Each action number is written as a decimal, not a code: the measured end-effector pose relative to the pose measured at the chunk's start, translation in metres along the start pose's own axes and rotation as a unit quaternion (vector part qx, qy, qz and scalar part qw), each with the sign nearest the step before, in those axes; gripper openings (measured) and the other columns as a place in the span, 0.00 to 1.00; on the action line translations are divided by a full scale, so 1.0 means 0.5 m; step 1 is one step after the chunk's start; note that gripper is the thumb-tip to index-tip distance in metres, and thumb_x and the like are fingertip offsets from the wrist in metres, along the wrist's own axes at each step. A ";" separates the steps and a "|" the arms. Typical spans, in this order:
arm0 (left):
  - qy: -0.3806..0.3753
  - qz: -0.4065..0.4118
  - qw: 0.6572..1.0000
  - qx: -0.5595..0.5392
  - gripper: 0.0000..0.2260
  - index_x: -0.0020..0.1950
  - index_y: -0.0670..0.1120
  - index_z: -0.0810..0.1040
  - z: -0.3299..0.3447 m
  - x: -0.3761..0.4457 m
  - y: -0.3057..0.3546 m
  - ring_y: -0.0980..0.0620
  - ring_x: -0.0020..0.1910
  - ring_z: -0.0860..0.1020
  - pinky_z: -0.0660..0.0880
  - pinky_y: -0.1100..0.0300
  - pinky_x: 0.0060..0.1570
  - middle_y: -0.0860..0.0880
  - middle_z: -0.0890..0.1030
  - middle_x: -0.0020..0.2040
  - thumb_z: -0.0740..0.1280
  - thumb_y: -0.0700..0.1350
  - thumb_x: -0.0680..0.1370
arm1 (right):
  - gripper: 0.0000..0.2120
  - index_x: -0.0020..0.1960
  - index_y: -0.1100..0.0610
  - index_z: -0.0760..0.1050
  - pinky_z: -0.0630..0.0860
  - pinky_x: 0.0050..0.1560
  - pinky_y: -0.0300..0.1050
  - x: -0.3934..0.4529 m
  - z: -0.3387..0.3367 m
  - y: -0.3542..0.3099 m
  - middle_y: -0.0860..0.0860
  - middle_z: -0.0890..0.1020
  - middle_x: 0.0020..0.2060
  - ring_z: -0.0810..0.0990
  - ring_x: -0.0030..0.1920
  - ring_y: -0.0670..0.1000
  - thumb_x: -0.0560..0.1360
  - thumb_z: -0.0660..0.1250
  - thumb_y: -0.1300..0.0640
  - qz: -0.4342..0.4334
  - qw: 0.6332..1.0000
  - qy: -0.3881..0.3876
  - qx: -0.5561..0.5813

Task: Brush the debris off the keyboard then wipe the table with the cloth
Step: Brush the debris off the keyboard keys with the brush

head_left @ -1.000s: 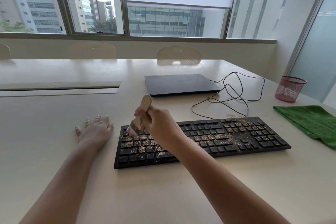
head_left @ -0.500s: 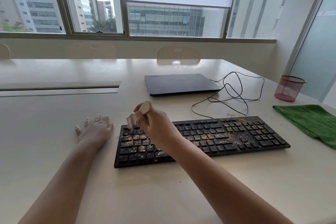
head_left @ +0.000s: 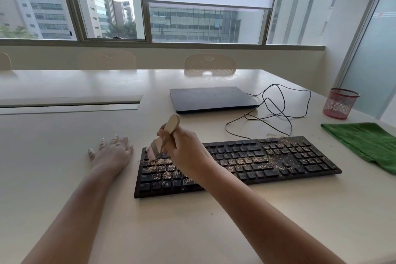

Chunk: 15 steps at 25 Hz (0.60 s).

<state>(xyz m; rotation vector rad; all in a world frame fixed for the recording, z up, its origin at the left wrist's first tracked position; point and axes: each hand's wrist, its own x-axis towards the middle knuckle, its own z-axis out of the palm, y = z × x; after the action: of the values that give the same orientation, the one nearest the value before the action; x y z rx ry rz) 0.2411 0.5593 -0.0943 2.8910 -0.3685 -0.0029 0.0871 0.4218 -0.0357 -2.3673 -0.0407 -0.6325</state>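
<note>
Right fingers [head_left: 171, 137] grasping brush [head_left: 165, 135] at keyboard [head_left: 267, 161] left edge, left fingers [head_left: 107, 141] released flat on table [head_left: 64, 146] beside it

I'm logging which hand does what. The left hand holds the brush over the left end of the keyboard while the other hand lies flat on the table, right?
Not quite: the head view shows the right hand holding the brush over the left end of the keyboard. The left hand is the one lying flat on the table.
</note>
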 end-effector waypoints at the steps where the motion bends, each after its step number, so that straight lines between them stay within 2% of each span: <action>1: 0.000 0.000 1.000 -0.001 0.22 0.76 0.52 0.56 0.000 0.001 -0.001 0.45 0.77 0.49 0.45 0.40 0.72 0.51 0.52 0.78 0.49 0.55 0.82 | 0.13 0.56 0.61 0.72 0.79 0.42 0.54 -0.001 0.002 -0.002 0.58 0.82 0.41 0.81 0.39 0.56 0.81 0.55 0.53 -0.003 1.000 0.002 0.003; 6: 0.000 -0.001 1.000 -0.001 0.23 0.76 0.52 0.55 -0.001 0.001 -0.001 0.45 0.77 0.49 0.45 0.40 0.72 0.51 0.52 0.78 0.49 0.55 0.82 | 0.13 0.56 0.60 0.71 0.78 0.42 0.55 -0.007 0.018 -0.003 0.58 0.82 0.42 0.81 0.40 0.58 0.81 0.55 0.53 -0.012 0.999 -0.024 -0.017; 9: 0.000 -0.001 1.000 0.000 0.23 0.76 0.52 0.56 -0.001 0.001 0.000 0.45 0.77 0.49 0.45 0.40 0.72 0.51 0.52 0.78 0.48 0.55 0.82 | 0.12 0.56 0.59 0.71 0.77 0.41 0.55 -0.005 0.014 -0.007 0.58 0.82 0.42 0.81 0.40 0.58 0.82 0.53 0.53 -0.015 1.000 -0.004 -0.014; 13: -0.001 -0.001 1.000 -0.004 0.22 0.76 0.52 0.57 0.000 0.003 -0.001 0.45 0.77 0.49 0.45 0.40 0.72 0.51 0.52 0.78 0.48 0.55 0.82 | 0.11 0.58 0.57 0.70 0.76 0.42 0.49 -0.011 0.020 -0.011 0.57 0.82 0.43 0.80 0.42 0.58 0.81 0.54 0.53 -0.045 0.996 -0.035 -0.070; 15: -0.003 -0.004 1.000 -0.004 0.22 0.76 0.53 0.56 0.001 0.003 -0.001 0.45 0.77 0.49 0.45 0.40 0.72 0.52 0.52 0.78 0.48 0.55 0.82 | 0.13 0.57 0.58 0.70 0.76 0.43 0.50 -0.010 0.021 -0.014 0.57 0.83 0.43 0.81 0.42 0.59 0.82 0.52 0.52 -0.046 0.996 -0.034 -0.069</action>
<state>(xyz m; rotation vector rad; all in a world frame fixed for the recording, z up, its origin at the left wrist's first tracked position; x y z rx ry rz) 0.2427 0.5593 -0.0950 2.8857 -0.3583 -0.0137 0.0859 0.4346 -0.0406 -2.5323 -0.1404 -0.6143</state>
